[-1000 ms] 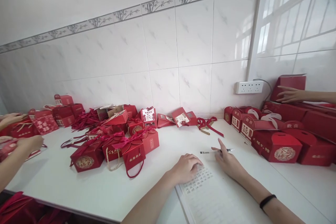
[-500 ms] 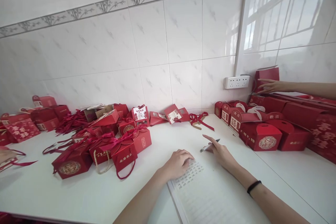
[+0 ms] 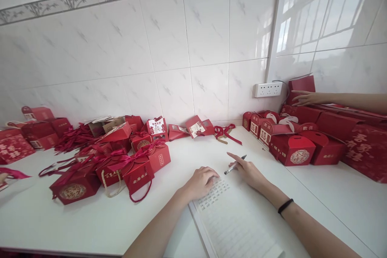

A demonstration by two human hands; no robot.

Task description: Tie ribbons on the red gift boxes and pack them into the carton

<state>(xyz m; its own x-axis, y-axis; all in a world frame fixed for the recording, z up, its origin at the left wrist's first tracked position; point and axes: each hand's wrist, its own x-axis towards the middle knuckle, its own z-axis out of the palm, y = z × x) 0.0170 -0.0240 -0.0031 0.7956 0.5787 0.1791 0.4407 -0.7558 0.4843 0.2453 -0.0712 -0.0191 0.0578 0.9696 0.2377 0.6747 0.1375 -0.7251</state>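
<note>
A lined notebook [image 3: 236, 221] with rows of handwriting near its top lies on the white counter [image 3: 99, 221] in front of me. My left hand [image 3: 201, 181] rests with curled fingers on the page's upper left corner and holds nothing I can see. My right hand [image 3: 249, 171] is just right of it, fingers closed around a pen [image 3: 235, 165] whose tip points left, above the page's top edge.
Red gift boxes with ribbons [image 3: 133, 165] cluster at the left and along the wall. Larger red boxes [image 3: 292, 149] stand at the right. Another person's hand [image 3: 305, 97] touches a red box near a white power strip [image 3: 268, 89].
My right hand has picked up the pen, which lay on the counter a second ago. The view has shifted right. A co-worker's hands at the far left have left the picture.
</note>
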